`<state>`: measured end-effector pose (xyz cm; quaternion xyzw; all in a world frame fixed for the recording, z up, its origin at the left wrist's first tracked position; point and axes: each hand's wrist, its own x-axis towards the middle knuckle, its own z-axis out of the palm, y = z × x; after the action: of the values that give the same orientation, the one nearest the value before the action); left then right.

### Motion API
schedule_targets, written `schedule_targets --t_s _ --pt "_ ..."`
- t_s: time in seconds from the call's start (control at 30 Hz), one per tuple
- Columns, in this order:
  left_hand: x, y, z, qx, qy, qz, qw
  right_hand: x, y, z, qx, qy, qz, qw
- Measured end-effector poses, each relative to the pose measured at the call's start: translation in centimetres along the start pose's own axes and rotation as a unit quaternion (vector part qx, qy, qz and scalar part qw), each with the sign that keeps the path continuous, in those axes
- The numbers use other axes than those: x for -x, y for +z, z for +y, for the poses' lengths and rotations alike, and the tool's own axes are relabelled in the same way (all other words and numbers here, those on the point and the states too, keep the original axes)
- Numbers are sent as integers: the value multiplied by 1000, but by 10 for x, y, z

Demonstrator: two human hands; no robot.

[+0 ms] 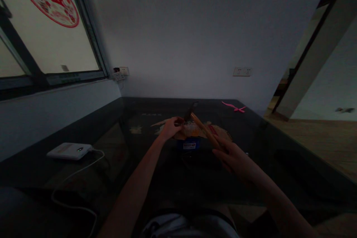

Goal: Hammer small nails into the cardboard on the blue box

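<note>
My right hand (232,156) is wrapped round the wooden handle of a hammer (206,132). The dark head of that hammer points up and away, close to the fingers of my left hand (171,127). Those left fingers are bent together in a pinch over a crumpled brown sheet, paper or cardboard (220,132); whatever lies between them is too small and dark to name. The sheet has red print and spreads over a blue box (189,144) with a white label. Something orange and shiny shows on top, under the hammer head.
A white power bank (69,150) with a white cable (75,173) lies on the dark glossy table (156,106) at the left. A pink ribbon (237,109) is at the far right corner. The wall with sockets (242,71) closes off the far edge; a window is at left.
</note>
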<state>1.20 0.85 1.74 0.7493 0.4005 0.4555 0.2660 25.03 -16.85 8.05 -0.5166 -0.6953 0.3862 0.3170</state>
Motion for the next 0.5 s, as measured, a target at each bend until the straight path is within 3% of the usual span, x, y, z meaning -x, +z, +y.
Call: schedule_targets --t_s 0.5 --pt "3 -2 13 -34 -51 10 998 -3 5 -3 -5 -8 -5 1000"
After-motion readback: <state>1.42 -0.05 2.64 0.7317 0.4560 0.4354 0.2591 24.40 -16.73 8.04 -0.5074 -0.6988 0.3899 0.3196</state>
